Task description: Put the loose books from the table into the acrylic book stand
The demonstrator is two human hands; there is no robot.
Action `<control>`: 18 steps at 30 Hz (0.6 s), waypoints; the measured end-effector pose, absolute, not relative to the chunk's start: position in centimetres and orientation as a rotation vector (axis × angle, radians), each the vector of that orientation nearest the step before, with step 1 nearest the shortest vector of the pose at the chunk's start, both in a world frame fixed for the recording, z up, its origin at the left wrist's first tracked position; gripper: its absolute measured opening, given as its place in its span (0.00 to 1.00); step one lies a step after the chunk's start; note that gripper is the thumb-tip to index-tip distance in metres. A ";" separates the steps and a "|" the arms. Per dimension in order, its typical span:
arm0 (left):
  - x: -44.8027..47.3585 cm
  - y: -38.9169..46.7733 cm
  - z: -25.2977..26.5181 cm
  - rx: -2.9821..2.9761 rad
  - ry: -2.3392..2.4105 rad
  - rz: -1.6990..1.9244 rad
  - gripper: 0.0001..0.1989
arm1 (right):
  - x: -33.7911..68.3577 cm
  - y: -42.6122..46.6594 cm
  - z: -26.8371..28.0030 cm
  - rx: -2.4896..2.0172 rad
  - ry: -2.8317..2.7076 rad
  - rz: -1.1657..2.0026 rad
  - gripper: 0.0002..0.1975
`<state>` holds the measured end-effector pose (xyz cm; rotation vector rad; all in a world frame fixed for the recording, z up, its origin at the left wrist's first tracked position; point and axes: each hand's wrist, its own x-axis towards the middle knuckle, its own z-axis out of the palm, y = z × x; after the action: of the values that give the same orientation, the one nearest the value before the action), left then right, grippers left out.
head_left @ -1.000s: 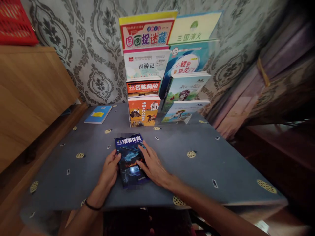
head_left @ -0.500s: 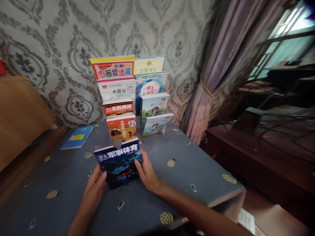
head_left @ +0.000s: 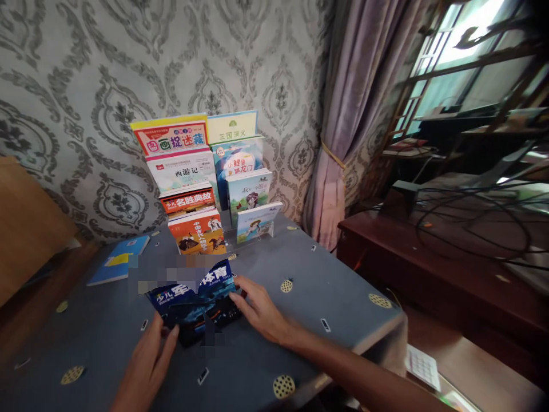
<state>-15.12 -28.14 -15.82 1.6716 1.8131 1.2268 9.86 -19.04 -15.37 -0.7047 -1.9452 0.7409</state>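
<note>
A dark blue paperback book (head_left: 195,312) with white Chinese lettering tilts toward me above the table, low in front of the displayed books. My left hand (head_left: 148,357) grips its lower left edge, thumb in front. At the right edge my right hand (head_left: 261,312) pinches the cover with the thumb in front and the fingers partly hidden behind. Part of the book's top is blurred by blocky patches. Just behind it stands an orange book (head_left: 198,233), at the front of the left row.
Behind the orange book rise a red book (head_left: 189,201), a white book (head_left: 186,171) and a yellow-topped book (head_left: 169,137). The right row holds several more, with a light blue book (head_left: 258,223) in front. A blue book (head_left: 118,262) lies flat on the patterned tablecloth (head_left: 253,366).
My view has turned to the right, so the scene sits further left. The dark blue book is a little lower and leans back more, still between both hands.
</note>
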 end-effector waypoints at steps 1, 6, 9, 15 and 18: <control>-15.4 -28.2 -15.5 1.733 1.837 1.182 0.23 | 10.1 -19.1 -15.2 -0.692 -1.944 0.759 0.09; -14.3 -27.8 -13.8 1.883 1.897 1.175 0.16 | 11.6 -19.1 -14.3 -0.665 -1.925 0.731 0.12; -12.3 -26.9 -13.2 1.951 1.870 1.194 0.15 | 13.1 -18.9 -14.1 -0.692 -1.923 0.643 0.11; -8.5 -24.7 -13.0 2.029 1.741 1.165 0.12 | 16.6 -18.5 -14.7 -0.782 -1.856 0.521 0.07; -7.1 -23.5 -13.1 2.082 1.675 1.148 0.12 | 18.0 -18.1 -15.0 -0.832 -1.833 0.478 0.07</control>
<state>-7.13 -23.50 -13.08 2.0818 1.6753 1.1484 18.03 -18.06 -14.99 -0.8322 -1.8334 0.4784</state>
